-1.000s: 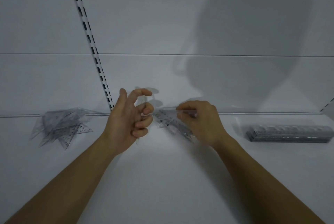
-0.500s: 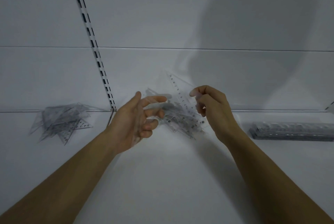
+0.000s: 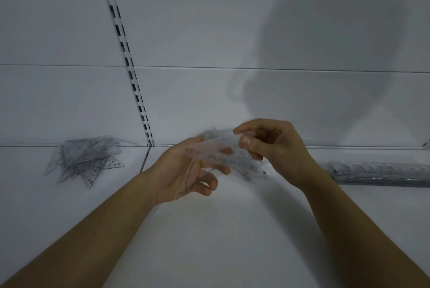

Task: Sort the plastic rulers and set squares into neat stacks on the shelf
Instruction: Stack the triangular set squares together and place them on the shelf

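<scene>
My right hand (image 3: 272, 145) pinches a clear plastic piece (image 3: 216, 150) with a printed scale between thumb and fingers, just above the white shelf (image 3: 221, 236). The piece is blurred, so I cannot tell whether it is a ruler or a set square. It lies across my left hand (image 3: 186, 171), whose loosely curled fingers show through the plastic from behind. Beneath the hands, a few more clear pieces (image 3: 253, 172) lie loose on the shelf. A messy pile of clear set squares (image 3: 86, 159) sits at the left. A neat stack of rulers (image 3: 381, 173) lies at the right.
A white back panel rises behind the shelf, with a slotted black-and-white upright (image 3: 130, 64) running down to the shelf between the left pile and my hands. A second upright (image 3: 427, 145) shows at the far right edge.
My right hand lifted the clear piece off the middle pile, then brought it down and left onto my left hand, which moved in to meet it.
</scene>
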The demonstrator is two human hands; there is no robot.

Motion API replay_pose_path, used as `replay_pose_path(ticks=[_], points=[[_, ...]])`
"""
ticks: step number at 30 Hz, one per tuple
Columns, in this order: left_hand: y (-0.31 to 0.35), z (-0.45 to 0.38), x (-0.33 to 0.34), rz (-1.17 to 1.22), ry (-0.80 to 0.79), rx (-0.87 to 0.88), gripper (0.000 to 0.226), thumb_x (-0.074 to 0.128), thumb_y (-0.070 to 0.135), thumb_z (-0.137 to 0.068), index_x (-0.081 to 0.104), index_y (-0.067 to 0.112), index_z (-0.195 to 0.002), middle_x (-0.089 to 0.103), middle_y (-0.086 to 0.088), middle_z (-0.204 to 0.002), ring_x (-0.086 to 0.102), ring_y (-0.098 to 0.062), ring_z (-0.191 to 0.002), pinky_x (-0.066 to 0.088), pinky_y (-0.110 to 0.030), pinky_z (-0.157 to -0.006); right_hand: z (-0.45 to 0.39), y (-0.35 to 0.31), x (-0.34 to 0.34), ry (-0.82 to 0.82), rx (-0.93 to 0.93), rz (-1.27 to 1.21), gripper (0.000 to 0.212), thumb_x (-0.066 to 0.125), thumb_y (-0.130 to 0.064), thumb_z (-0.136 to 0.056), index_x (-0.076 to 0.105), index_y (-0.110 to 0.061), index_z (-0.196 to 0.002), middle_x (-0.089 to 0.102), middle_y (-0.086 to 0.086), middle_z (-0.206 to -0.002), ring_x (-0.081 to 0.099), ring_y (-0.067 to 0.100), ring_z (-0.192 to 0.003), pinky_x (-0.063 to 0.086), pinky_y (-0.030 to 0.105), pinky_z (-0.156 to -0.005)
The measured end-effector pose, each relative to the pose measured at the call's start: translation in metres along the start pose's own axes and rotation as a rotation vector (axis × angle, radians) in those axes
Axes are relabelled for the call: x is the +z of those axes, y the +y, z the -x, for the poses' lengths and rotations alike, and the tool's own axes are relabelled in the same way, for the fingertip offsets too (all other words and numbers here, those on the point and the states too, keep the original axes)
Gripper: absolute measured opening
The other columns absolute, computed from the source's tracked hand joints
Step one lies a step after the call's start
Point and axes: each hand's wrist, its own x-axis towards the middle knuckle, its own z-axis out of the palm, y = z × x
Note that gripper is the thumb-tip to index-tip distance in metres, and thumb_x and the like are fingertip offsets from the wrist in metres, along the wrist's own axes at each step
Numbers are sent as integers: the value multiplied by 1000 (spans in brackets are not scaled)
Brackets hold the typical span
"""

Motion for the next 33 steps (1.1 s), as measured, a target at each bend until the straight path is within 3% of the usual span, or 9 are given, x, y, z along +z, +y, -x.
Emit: replay_pose_path(ticks=[2, 7, 13, 15, 18, 21, 24, 28, 33], points=[[-3, 1, -1, -12, -80, -50, 64, 28, 56, -100, 57, 12, -137, 63, -21, -107, 64, -26, -61, 55, -29, -52, 0, 4, 7, -61, -28, 64, 19, 69, 6, -87, 74, 0, -104, 68, 4, -75, 63, 15, -62, 50, 22, -61], [-4, 4, 4, -193, -131, -57, 63, 25, 67, -98, 57, 30, -137, 62, -24, -125, 54, -19, -56, 45, -25, -48, 1, 13, 18, -11, 27, 315, 32, 86, -14, -76, 72, -22, -104, 73, 2, -77, 67, 28, -64, 59, 44, -66], [-12, 2, 1, -145, -90, 30, 44, 55, 32, -97, 48, 14, -136, 66, -19, -111, 42, -11, -51, 32, -20, -45, -2, 19, 12, 86, 55, 717, 28, 66, -59, -86, 65, -35, -101, 62, -14, -86, 58, 6, -68, 45, 18, -60], [-13, -1, -3, -97, -79, 68, 44, 56, 28, -94, 50, 18, -137, 57, -23, -119, 43, -14, -56, 35, -23, -49, -3, 19, 5, 73, 103, 817, 27, 54, -56, -92, 65, -33, -100, 63, -15, -86, 58, 4, -71, 43, 20, -65], [-12, -3, -5, -59, -117, 143, 34, 49, 25, -99, 54, 25, -132, 57, -24, -124, 41, -13, -59, 35, -23, -53, -1, 16, -8, 0, 270, 989, 29, 66, -56, -87, 63, -33, -104, 61, -13, -95, 56, 4, -76, 42, 23, -66], [-9, -1, -4, -26, -134, 145, 31, 40, 26, -105, 52, 28, -134, 58, -20, -114, 38, -13, -59, 36, -21, -50, 1, 11, -12, -150, 464, 1071, 52, 80, -63, -71, 57, -38, -110, 55, -14, -99, 55, 8, -85, 48, 28, -74], [-8, 0, -3, 1, -113, 95, 36, 39, 34, -104, 51, 33, -138, 53, -10, -99, 30, -12, -58, 29, -19, -43, 2, 11, -13, -111, 490, 1002, 55, 88, -55, -65, 57, -37, -108, 59, -14, -95, 59, 9, -81, 53, 29, -71], [-5, 0, -5, 55, -55, 41, 52, 33, 65, -97, 58, 32, -129, 50, -6, -94, 22, -12, -56, 21, -16, -39, 2, 10, -15, -60, 469, 892, 46, 92, -40, -67, 65, -31, -103, 66, -8, -88, 65, 9, -71, 47, 15, -53], [-5, -1, -3, 16, -72, 63, 42, 33, 56, -101, 57, 31, -122, 51, -6, -95, 34, -13, -57, 35, -18, -40, 0, 8, -15, 25, 329, 767, 10, 76, -20, -86, 76, -25, -95, 70, -12, -75, 62, -1, -64, 43, 9, -58]])
